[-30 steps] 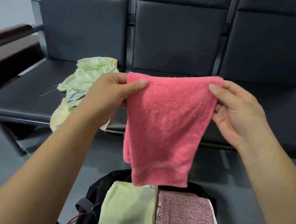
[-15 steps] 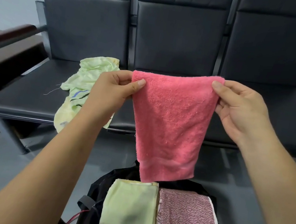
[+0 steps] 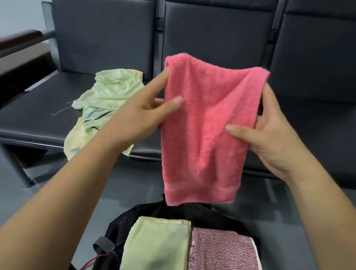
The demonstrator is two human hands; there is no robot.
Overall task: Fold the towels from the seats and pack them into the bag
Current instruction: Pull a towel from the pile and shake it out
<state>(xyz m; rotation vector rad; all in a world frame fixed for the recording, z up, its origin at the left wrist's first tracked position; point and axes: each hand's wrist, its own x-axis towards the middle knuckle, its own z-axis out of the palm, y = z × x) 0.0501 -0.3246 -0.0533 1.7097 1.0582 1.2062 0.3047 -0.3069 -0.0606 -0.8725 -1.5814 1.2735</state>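
head view. the pink towel (image 3: 206,127) hangs upright at frame centre, held in the air above the bag (image 3: 116,229). the left hand (image 3: 143,111) pinches its 9 o'clock edge, thumb on the near face, fingers behind. the right hand (image 3: 271,137) pinches its 3 o'clock edge likewise. the bag sits open on the floor at 6 o'clock, holding a folded green towel (image 3: 155,251) with a folded maroon patterned towel (image 3: 222,264) touching it at 3 o'clock. a crumpled pale green towel (image 3: 108,96) lies on the left seat (image 3: 36,118), at 9 o'clock of the left hand.
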